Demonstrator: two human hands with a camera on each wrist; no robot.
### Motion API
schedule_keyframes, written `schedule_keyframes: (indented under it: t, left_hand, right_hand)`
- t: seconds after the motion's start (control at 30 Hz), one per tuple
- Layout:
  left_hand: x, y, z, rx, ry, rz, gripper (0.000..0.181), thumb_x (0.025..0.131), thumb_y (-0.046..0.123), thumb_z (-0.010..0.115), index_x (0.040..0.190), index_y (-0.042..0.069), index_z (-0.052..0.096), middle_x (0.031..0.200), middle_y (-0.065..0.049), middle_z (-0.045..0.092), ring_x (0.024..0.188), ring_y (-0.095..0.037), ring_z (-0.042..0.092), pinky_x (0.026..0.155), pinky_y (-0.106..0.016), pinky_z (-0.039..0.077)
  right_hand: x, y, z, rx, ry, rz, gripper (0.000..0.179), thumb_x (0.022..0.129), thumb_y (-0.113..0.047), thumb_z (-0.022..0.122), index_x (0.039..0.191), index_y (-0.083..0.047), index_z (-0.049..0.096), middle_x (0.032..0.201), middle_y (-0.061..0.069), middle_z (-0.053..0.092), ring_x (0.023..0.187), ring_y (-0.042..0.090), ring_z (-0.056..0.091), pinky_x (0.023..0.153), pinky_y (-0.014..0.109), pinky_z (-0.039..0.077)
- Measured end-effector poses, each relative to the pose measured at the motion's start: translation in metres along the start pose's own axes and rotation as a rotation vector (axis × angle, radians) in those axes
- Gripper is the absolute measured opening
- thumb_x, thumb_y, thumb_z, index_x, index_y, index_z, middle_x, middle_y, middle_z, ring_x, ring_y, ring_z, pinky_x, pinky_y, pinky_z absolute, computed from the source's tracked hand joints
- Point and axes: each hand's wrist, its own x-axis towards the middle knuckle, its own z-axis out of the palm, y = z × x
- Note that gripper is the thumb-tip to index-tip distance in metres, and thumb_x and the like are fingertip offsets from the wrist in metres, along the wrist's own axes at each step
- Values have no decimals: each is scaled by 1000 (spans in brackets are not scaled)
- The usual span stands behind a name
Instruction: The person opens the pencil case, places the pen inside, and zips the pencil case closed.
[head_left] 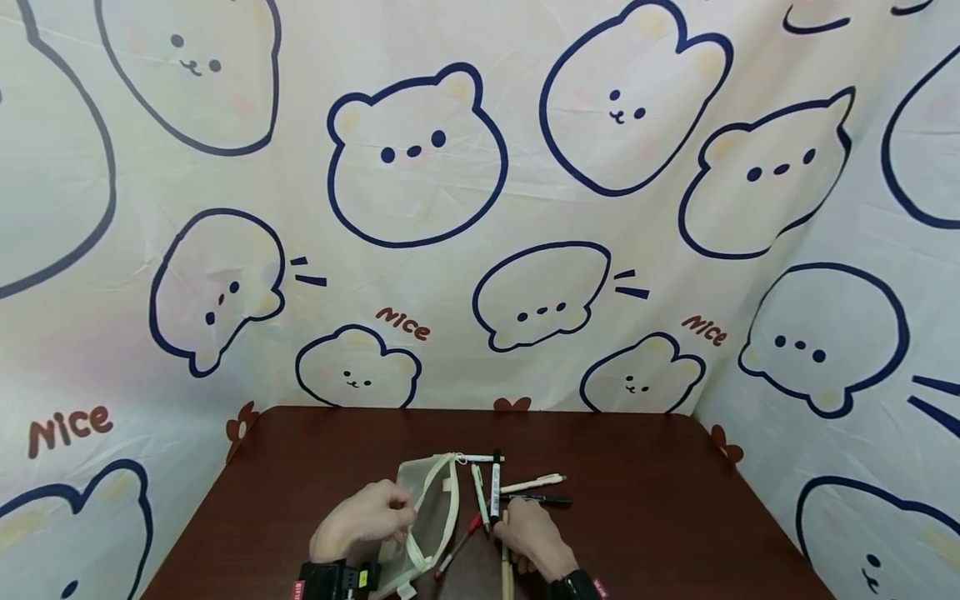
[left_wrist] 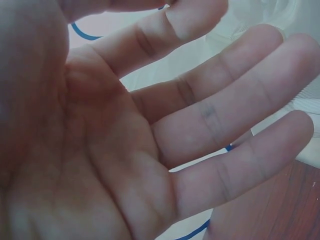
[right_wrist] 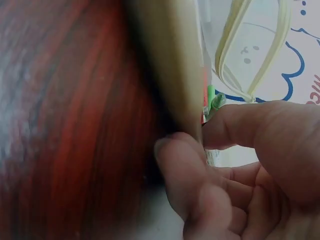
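Left hand: (head_left: 365, 521) grip released, fingers loosely extended; it lies over the 9 o'clock side of the pouch (head_left: 415, 477); whether a fingertip touches the fabric cannot be told.
Right hand: (head_left: 531, 533) at the pouch's 3 o'clock; grip grasping the tan stick (head_left: 507, 575), pinched between thumb and forefinger; the stick runs from the fingers toward 6 o'clock.
Pouch: pale, on the dark brown surface (head_left: 660, 517), between the two hands; its zippered mouth gapes toward 3 o'clock.
Black-capped marker: (head_left: 495, 483) white-barrelled, just off the right hand at 11 o'clock; its far end overlaps the white pen (head_left: 474, 457) at the pouch's 1 o'clock.
Pale slim pen: (head_left: 480, 493) close beside the marker, on its 9 o'clock side.
Cream pen: (head_left: 536, 482) at the right hand's 12 o'clock; the black pen (head_left: 551, 501) lies nearer the hand, toward 1 o'clock.
Red pen: (head_left: 459, 547) slanting between pouch and right hand, one end toward 1 o'clock, the other toward 7.
Wrists: a black band on each; left (head_left: 330, 579), right (head_left: 576, 586).
Cloth: (head_left: 525, 208) pale, printed with blue-outlined animal faces; it rises beyond the surface at 12 o'clock.
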Motion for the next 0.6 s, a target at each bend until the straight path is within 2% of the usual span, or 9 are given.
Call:
schedule_keyframes:
  t: [0.3,0.47,0.6]
  left_hand:
    - [1,2,0,7,-8,-7,22,90,9,54,69,4,57,66,0,57,66,-20,67,54,-25,41]
    - [1,2,0,2,-14,-15,24,90,9,53,66,7,55,63,1,55,66,-21,67,53,-24,40]
    - [1,1,0,22,-9,-5,21,89,10,54,70,4,59,68,-1,59,66,-19,68,55,-24,43]
  right_hand:
    - [1,9,-8,94,-70,12,22,93,-17,55,76,-6,64,57,10,59,43,20,51,44,38,45]
    - [2,12,-15,137,-79,-47,29,92,-19,56,67,-7,65,52,7,59,39,16,52,42,36,46]
    - [5,11,-22,204,-86,-108,33,93,-21,56,63,-8,63,50,5,59,36,11,50,38,31,45]
